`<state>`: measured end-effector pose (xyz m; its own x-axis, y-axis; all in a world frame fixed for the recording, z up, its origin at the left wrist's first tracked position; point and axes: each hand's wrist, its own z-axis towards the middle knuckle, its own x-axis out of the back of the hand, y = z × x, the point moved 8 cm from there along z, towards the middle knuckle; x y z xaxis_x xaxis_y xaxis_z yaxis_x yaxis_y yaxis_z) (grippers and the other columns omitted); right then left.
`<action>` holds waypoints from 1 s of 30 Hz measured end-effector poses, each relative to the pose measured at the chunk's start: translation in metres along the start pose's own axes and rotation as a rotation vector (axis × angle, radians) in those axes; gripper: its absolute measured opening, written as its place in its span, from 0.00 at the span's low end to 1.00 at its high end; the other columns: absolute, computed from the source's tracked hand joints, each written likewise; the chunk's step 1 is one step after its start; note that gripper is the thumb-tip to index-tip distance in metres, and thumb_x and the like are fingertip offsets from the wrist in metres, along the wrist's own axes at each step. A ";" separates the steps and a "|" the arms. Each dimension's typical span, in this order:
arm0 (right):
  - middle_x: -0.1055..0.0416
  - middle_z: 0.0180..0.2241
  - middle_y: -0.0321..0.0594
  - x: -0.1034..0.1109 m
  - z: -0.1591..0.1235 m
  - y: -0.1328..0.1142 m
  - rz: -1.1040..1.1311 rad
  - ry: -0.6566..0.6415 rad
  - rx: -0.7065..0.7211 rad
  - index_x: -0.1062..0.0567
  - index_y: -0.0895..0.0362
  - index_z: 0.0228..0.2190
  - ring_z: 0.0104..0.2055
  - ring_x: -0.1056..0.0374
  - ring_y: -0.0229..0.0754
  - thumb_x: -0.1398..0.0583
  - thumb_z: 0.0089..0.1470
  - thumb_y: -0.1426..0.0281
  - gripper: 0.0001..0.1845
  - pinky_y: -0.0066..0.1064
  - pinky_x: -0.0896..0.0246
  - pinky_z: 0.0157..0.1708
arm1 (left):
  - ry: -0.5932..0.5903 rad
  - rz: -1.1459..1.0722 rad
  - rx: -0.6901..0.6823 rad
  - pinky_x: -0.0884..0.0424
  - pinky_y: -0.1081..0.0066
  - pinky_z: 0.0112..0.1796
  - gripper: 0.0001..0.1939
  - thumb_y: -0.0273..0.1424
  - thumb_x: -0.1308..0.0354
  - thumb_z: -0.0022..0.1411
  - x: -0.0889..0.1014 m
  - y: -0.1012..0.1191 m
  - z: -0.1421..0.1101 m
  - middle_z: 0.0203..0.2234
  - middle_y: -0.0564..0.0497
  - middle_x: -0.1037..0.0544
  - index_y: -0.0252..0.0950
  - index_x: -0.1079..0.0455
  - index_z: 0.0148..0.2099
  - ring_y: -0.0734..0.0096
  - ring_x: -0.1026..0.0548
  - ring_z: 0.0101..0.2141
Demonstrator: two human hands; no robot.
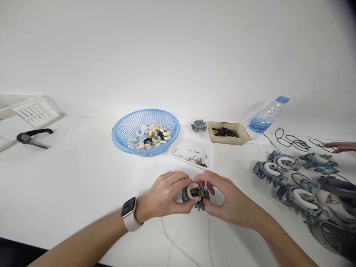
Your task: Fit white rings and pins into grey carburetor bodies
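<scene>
Both hands are on a small grey metal carburetor [196,196] with a white C-shaped float [191,191] on top and brass parts in its middle. My left hand [169,193] grips its left side, thumb near the front and fingers at the back. Around the right side curl the thumb and fingers of my right hand [222,194], closed on the same carburetor. Fingers cover part of its rim. Just behind it lies a shallow clear tray [183,152] with small metal pins.
A blue basket [118,139] holds many floats. Beyond the tray stand another carburetor [199,125], a beige box [230,139] of dark rings and a water bottle [264,118]. Several carburetors [303,198] crowd the right, near another person's hand [340,147]. Far left is a black clip-like object [26,138].
</scene>
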<state>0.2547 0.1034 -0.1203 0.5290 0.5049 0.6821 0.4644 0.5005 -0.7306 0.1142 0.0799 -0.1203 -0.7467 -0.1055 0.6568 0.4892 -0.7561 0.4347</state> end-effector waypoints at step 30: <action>0.32 0.41 0.34 0.005 0.002 -0.001 0.026 0.079 0.043 0.29 0.46 0.49 0.35 0.40 0.39 0.42 0.51 0.83 0.27 0.33 0.36 0.39 | 0.007 0.015 -0.006 0.23 0.66 0.37 0.18 0.35 0.37 0.61 0.000 0.000 -0.001 0.40 0.45 0.21 0.36 0.30 0.52 0.64 0.21 0.36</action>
<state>0.2558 0.1069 -0.1161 0.5958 0.4622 0.6568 0.4193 0.5185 -0.7452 0.1138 0.0791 -0.1210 -0.7428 -0.1214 0.6584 0.4976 -0.7581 0.4215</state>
